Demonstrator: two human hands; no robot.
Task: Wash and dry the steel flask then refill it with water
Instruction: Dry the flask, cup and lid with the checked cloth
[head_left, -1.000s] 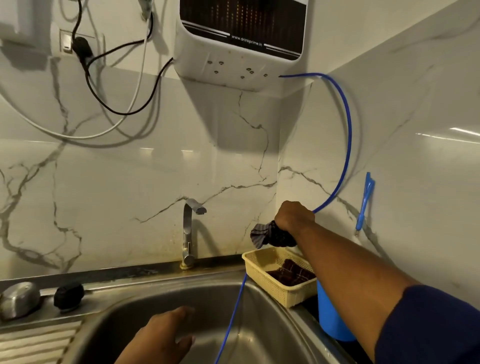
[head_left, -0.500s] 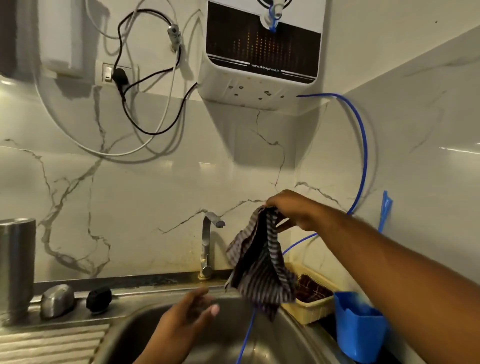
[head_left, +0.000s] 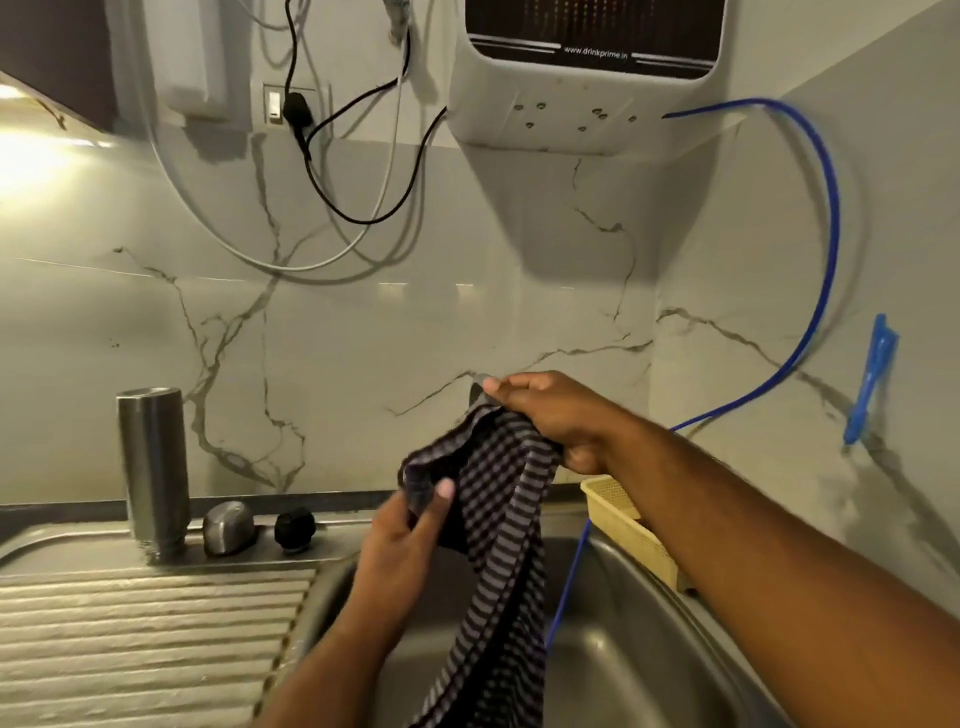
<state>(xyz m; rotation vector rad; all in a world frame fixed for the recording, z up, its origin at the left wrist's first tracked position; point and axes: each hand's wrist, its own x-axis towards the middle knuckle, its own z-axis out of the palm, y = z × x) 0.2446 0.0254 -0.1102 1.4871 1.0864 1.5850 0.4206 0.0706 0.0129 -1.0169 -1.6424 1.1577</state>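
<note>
On the drainboard (head_left: 130, 623) at far left, the steel flask (head_left: 151, 467) stands upright beside a domed steel cap (head_left: 228, 527) and a black stopper (head_left: 294, 529). The left hand (head_left: 410, 535), free half a second ago, now pinches a fold of the striped cloth (head_left: 493, 519). The right hand (head_left: 550, 415) grips its top in curled fingers. Cloth and hand hide all but the tip of the tap (head_left: 475, 392), and the right arm covers most of the yellow basket (head_left: 623, 519). The purifier (head_left: 587, 104) reads "www.drinkprime.in".

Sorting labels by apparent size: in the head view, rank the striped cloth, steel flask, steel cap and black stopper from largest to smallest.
1. striped cloth, though it is nearest the camera, so its true size is unsure
2. steel flask
3. steel cap
4. black stopper, only slightly smaller than the cap
</note>
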